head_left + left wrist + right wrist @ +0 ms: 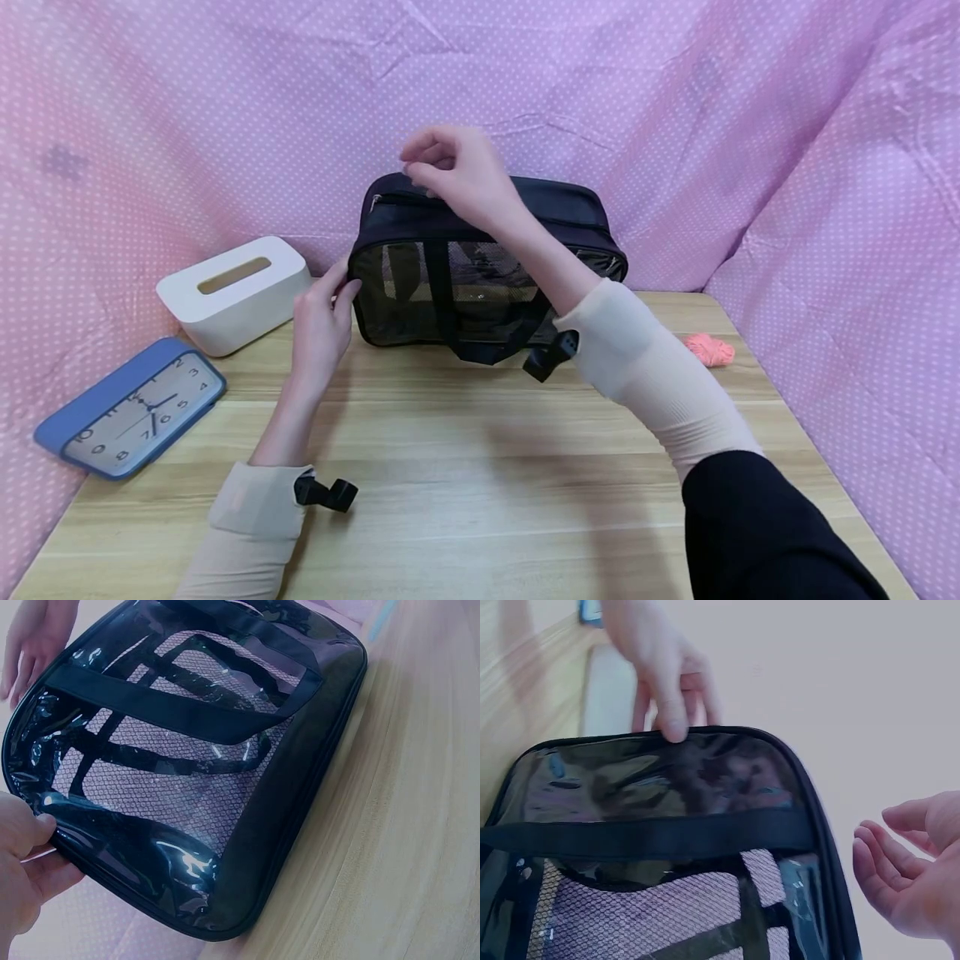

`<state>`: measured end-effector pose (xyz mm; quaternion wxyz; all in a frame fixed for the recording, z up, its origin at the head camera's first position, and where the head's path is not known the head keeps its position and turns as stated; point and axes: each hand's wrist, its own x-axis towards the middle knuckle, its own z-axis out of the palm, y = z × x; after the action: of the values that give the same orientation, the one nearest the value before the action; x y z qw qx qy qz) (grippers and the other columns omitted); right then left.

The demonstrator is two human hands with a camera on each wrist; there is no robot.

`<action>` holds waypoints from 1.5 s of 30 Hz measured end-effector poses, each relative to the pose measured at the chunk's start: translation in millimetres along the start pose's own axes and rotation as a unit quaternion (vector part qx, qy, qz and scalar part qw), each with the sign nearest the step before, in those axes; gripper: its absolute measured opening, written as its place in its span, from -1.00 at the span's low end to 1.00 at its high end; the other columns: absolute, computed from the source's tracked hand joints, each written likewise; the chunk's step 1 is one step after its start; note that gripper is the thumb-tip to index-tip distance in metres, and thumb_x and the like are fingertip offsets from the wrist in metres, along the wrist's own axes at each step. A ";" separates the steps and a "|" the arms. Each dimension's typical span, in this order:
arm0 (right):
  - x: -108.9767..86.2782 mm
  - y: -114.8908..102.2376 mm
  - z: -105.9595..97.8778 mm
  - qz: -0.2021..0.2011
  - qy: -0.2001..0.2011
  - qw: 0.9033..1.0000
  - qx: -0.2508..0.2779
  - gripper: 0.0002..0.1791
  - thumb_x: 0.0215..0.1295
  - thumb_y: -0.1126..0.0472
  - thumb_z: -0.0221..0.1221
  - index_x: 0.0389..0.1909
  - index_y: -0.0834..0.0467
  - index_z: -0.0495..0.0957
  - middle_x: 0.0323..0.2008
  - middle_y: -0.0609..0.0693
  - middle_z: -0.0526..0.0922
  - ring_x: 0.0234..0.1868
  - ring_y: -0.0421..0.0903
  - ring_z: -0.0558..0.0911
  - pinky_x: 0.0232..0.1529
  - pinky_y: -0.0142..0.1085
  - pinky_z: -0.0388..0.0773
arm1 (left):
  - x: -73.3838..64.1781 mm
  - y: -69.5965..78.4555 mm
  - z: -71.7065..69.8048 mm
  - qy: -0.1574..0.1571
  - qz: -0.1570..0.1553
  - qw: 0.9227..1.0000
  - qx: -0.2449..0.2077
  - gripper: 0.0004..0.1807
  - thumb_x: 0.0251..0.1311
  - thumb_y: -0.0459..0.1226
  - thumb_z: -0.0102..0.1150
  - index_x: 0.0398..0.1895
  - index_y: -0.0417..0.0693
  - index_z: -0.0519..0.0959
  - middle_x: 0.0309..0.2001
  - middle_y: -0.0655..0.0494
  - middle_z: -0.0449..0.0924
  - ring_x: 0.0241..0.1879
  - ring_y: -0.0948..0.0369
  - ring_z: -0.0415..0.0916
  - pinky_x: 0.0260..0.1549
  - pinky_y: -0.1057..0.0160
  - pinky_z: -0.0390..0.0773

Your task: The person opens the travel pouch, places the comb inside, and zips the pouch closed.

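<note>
Pink cloth (300, 92) hangs behind bag (483, 271) and tabletop (450, 467).

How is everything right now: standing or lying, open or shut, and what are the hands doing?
Bag, standing upright on the table
Front handle, hanging down
Zip, cannot tell if open or shut
Tissue box, upright, slot facing up
Clock, face showing
Yarn, bundled up
Left hand, pinching the bag's edge
Right hand, loosely curled above the bag, holding nothing
</note>
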<state>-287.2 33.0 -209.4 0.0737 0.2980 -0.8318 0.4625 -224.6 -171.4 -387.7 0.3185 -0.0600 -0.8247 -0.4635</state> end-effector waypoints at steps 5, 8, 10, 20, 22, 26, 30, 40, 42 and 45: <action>-21.7 8.9 -23.8 -0.010 0.056 0.996 0.070 -0.81 0.41 0.33 0.23 -0.03 0.26 0.69 -0.09 0.16 0.80 -0.11 0.08 0.75 -0.11 -0.28 0.71 | 0.1 0.2 -1.0 0.000 -0.001 1.000 0.002 -0.61 0.44 -0.40 0.14 0.27 -0.01 0.64 0.05 -0.19 0.75 0.00 -0.10 0.70 0.01 -0.02 0.59; -36.4 14.0 -39.4 -0.012 0.097 0.988 0.124 -0.82 0.37 0.35 0.26 -0.05 0.27 0.70 -0.14 0.13 0.81 -0.16 0.03 0.75 -0.11 -0.29 0.72 | 0.1 -0.2 -1.3 0.001 -0.002 1.000 0.003 -0.61 0.45 -0.39 0.14 0.27 0.00 0.64 0.05 -0.20 0.75 0.00 -0.09 0.70 -0.01 -0.03 0.60; -46.3 17.8 -49.6 -0.019 0.129 0.979 0.154 -0.82 0.34 0.36 0.28 -0.08 0.28 0.71 -0.20 0.08 0.81 -0.20 -0.02 0.75 -0.14 -0.31 0.71 | 0.1 -0.9 -1.3 0.001 -0.002 1.000 0.004 -0.62 0.45 -0.39 0.15 0.27 -0.01 0.64 0.04 -0.20 0.75 0.00 -0.10 0.71 -0.01 -0.03 0.61; -100.8 50.4 -95.6 -0.055 0.250 0.936 0.239 -0.86 0.25 0.43 0.35 -0.18 0.35 0.72 -0.31 0.08 0.81 -0.26 -0.02 0.77 -0.21 -0.34 0.72 | -0.8 1.0 -1.5 -0.001 -0.002 1.000 0.004 -0.60 0.45 -0.41 0.13 0.28 0.02 0.64 0.06 -0.18 0.75 0.01 -0.08 0.70 0.03 -0.04 0.59; -110.7 57.7 -102.8 -0.058 0.269 0.929 0.247 -0.86 0.24 0.46 0.34 -0.19 0.38 0.71 -0.33 0.10 0.81 -0.28 -0.02 0.77 -0.23 -0.34 0.72 | -0.9 1.0 -1.2 -0.002 -0.003 1.000 0.005 -0.61 0.45 -0.40 0.13 0.27 0.01 0.64 0.06 -0.17 0.75 0.01 -0.08 0.71 0.02 -0.04 0.59; -130.6 72.6 -115.2 -0.053 0.301 0.913 0.269 -0.85 0.22 0.51 0.33 -0.19 0.44 0.68 -0.33 0.13 0.81 -0.30 -0.02 0.77 -0.24 -0.34 0.72 | -0.9 1.2 -0.9 -0.002 -0.004 1.000 0.004 -0.62 0.45 -0.39 0.13 0.27 0.01 0.64 0.07 -0.17 0.75 0.01 -0.08 0.71 0.00 -0.05 0.61; -150.9 89.0 -124.3 -0.044 0.322 0.903 0.280 -0.82 0.22 0.53 0.33 -0.16 0.50 0.65 -0.32 0.15 0.81 -0.31 -0.04 0.77 -0.24 -0.35 0.72 | -0.5 1.7 -1.0 -0.001 -0.005 1.000 0.004 -0.61 0.45 -0.38 0.14 0.28 0.01 0.63 0.07 -0.17 0.74 0.02 -0.08 0.70 0.01 -0.04 0.62; -203.4 135.6 -134.0 0.036 0.345 0.911 0.225 -0.82 0.26 0.51 0.30 -0.14 0.49 0.65 -0.31 0.09 0.81 -0.31 -0.10 0.76 -0.24 -0.42 0.71 | -0.5 3.4 -0.8 -0.005 0.002 1.000 0.004 -0.63 0.44 -0.38 0.16 0.25 -0.05 0.64 0.06 -0.18 0.75 0.02 -0.09 0.71 0.03 -0.05 0.64; -210.5 144.2 -134.4 0.051 0.339 0.914 0.219 -0.81 0.27 0.50 0.30 -0.12 0.48 0.65 -0.31 0.07 0.81 -0.30 -0.11 0.76 -0.24 -0.43 0.71 | -0.5 3.3 -1.5 -0.006 0.001 1.000 0.004 -0.63 0.44 -0.38 0.16 0.26 -0.04 0.64 0.06 -0.18 0.75 0.02 -0.09 0.70 0.03 -0.06 0.64; -219.0 156.4 -134.7 0.071 0.321 0.920 0.211 -0.78 0.29 0.47 0.31 -0.08 0.47 0.64 -0.30 0.04 0.82 -0.28 -0.15 0.76 -0.23 -0.45 0.70 | -0.4 3.2 -2.8 -0.007 -0.001 1.000 0.003 -0.63 0.44 -0.38 0.16 0.25 -0.05 0.64 0.06 -0.18 0.74 0.02 -0.09 0.70 0.02 -0.07 0.65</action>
<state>-218.3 297.9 -334.5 0.2392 0.0822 -0.6652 0.7025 -221.7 -171.7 -384.6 0.3123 -0.0611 -0.8282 -0.4614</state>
